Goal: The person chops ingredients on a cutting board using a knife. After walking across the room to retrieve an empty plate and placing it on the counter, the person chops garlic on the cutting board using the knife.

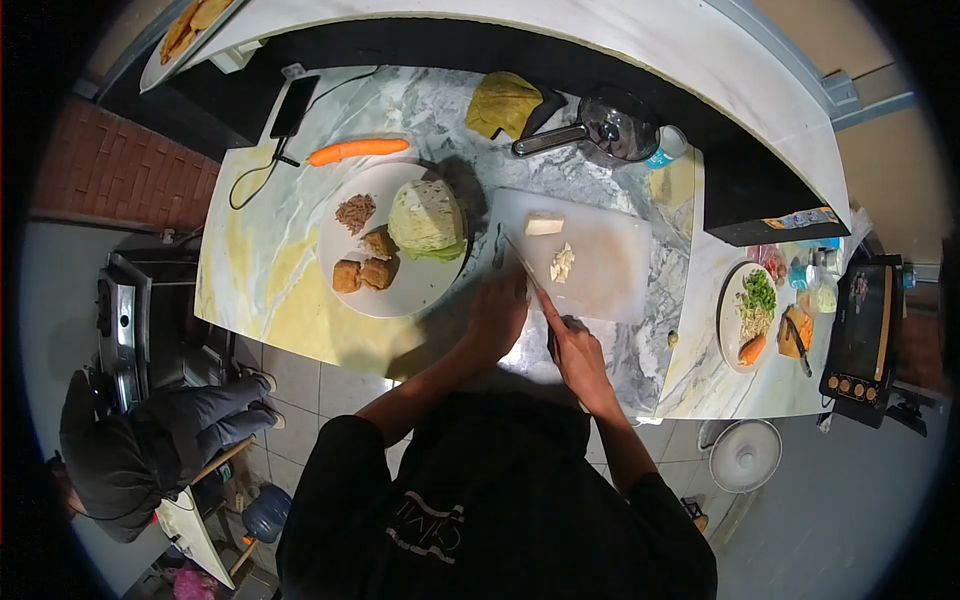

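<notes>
My right hand (580, 362) is closed round the dark handle of a knife (527, 267), its index finger stretched along the top of the blade. The blade slants up and left over the left part of a white cutting board (620, 285). Beside the blade, my left hand (497, 315) lies at the board's lower left edge; its fingers look stretched forward, with nothing visible in them. A pale rectangular block (544, 223), like tofu or cheese, rests on the board. Below it sits a small heap of pale chopped pieces (562, 263).
Left of the board, a white plate (410, 298) carries cabbage (427, 218), brown fried cubes (362, 276) and minced brown food (355, 213). Behind are a carrot (358, 151), phone (295, 107), yellowish cloth (503, 104) and lidded pan (612, 125). Another person (150, 450) is at lower left.
</notes>
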